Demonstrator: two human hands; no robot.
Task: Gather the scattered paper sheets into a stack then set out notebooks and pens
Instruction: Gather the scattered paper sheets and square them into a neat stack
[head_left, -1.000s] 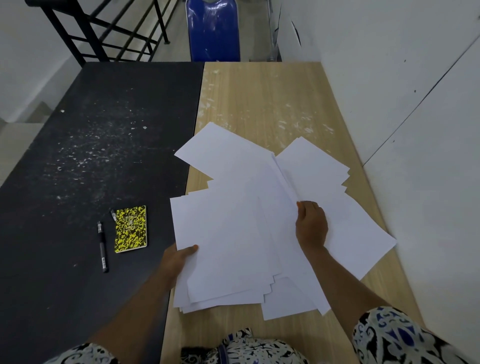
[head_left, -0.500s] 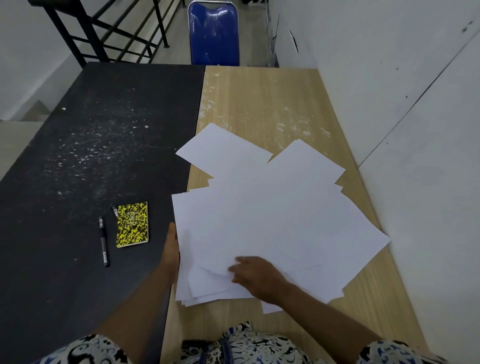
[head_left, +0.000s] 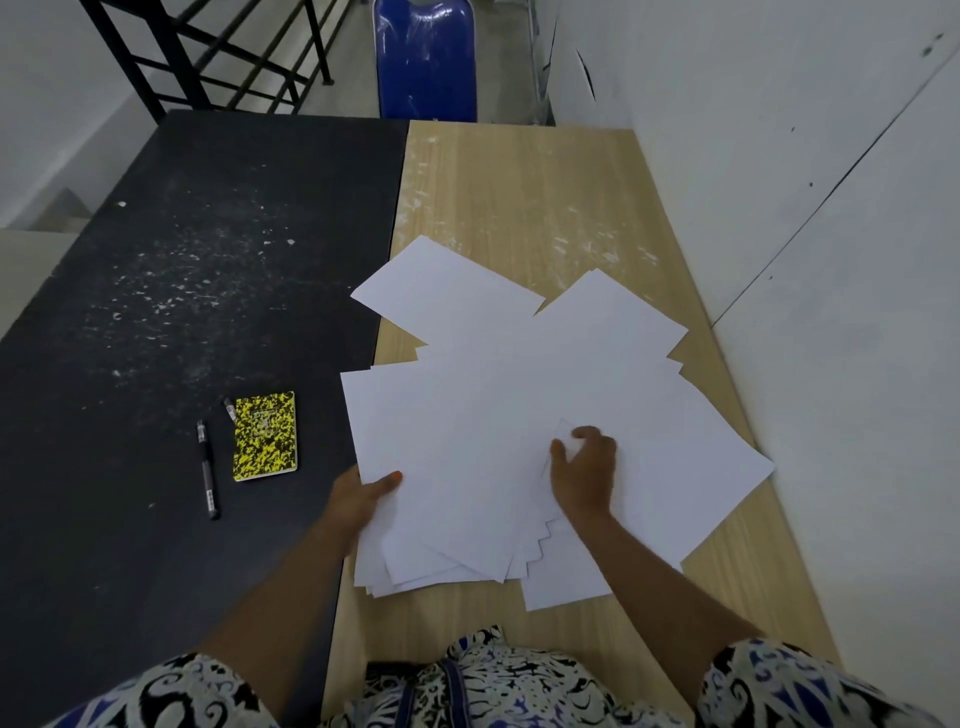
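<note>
Several white paper sheets (head_left: 483, 415) lie fanned and overlapping on the wooden table (head_left: 519, 197). My left hand (head_left: 358, 499) grips the pile's left edge, thumb on top. My right hand (head_left: 584, 473) lies on the middle of the pile, its fingers curled round a lifted corner of a sheet. A yellow-and-black notebook (head_left: 265, 435) lies on the black table (head_left: 182, 270) to the left. Beside it lies a black pen (head_left: 208, 470), and the tip of a second pen (head_left: 229, 408) pokes out at the notebook's top left corner.
A white wall (head_left: 831, 260) runs close along the wooden table's right edge. A blue chair (head_left: 423, 57) stands beyond the far end, with a black railing (head_left: 208, 62) to its left. Both tabletops carry white flecks.
My right hand moved from the pile's near edge up to its middle and now curls round a sheet corner. My left thumb came onto the top of the sheets.
</note>
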